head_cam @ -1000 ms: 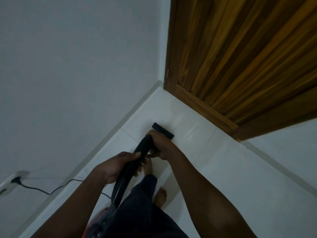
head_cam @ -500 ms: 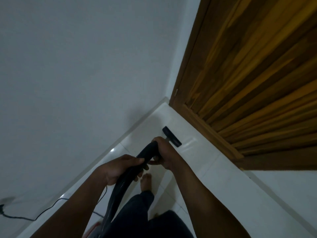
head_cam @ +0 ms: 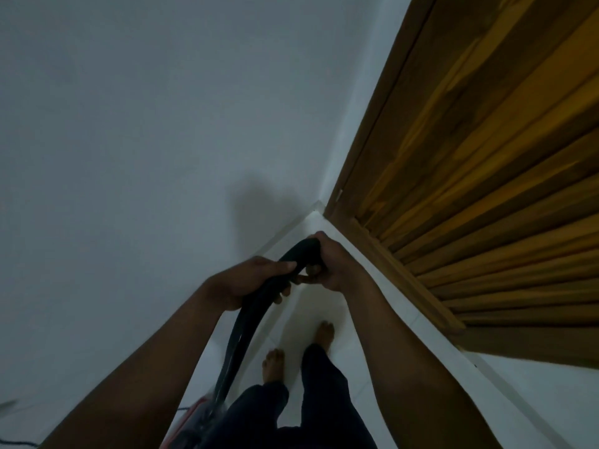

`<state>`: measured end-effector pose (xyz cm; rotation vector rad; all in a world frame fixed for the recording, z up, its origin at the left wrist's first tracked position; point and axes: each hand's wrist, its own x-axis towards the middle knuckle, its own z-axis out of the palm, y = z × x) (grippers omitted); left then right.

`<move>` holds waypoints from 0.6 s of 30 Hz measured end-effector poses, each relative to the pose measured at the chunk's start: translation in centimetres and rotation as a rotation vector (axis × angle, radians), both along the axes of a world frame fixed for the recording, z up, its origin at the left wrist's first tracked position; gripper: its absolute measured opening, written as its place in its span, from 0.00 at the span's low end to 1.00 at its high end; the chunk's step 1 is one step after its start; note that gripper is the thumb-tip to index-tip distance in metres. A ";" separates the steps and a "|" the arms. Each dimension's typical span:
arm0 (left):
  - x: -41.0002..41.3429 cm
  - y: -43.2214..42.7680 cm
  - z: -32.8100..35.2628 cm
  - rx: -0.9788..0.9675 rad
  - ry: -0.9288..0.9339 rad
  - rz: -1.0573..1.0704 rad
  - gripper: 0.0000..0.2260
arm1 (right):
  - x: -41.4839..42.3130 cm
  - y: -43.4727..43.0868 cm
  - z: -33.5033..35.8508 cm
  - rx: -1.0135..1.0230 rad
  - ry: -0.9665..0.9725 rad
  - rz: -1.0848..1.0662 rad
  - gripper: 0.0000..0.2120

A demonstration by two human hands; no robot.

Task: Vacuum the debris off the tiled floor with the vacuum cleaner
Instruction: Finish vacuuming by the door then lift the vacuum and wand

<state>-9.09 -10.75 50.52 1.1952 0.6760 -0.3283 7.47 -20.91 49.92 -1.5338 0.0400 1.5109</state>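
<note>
Working the floor (head_cam: 308,306) corner by the wooden door (head_cam: 486,189) — my left hand (head_cam: 249,283) and right hand (head_cam: 337,264) both curl tight round the vacuum hose (head_cam: 252,315). Its nozzle hides behind my right hand; I'd press it flat, then drag slowly along the edge.

The 2 arms reach forward; left hand (head_cam: 246,281) and right hand (head_cam: 338,264) grip the hose (head_cam: 248,319), fingers curled.

The hose (head_cam: 259,306) looks matt black, likely plastic. The floor (head_cam: 311,306) is smooth, slightly glossy white tile. The door (head_cam: 470,176) is slatted wood; the wall (head_cam: 129,140) is matt
</note>
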 end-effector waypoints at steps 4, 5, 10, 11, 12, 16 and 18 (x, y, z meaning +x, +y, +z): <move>3.0 1.3 0.5 -0.003 -0.041 -0.007 0.42 | 3.1 1.0 0.7 0.046 0.055 0.007 0.16; 3.8 1.5 0.6 0.002 -0.041 0.000 0.41 | 3.8 1.3 0.6 0.051 0.059 0.007 0.15; 8.0 2.3 1.5 0.035 -0.016 -0.012 0.33 | 7.5 2.0 0.2 0.089 0.126 -0.023 0.13; 9.1 2.5 1.8 0.056 -0.008 -0.008 0.32 | 8.4 2.1 0.3 0.103 0.125 -0.028 0.14; 10.3 2.7 2.0 0.082 0.001 -0.003 0.31 | 9.5 2.2 0.3 0.113 0.125 -0.039 0.14; 15.1 3.5 3.6 0.162 0.015 0.032 0.27 | 13.9 3.7 0.1 0.110 0.105 -0.068 0.14; 17.1 3.8 4.4 0.182 0.023 0.048 0.22 | 15.6 4.2 0.1 0.092 0.103 -0.069 0.15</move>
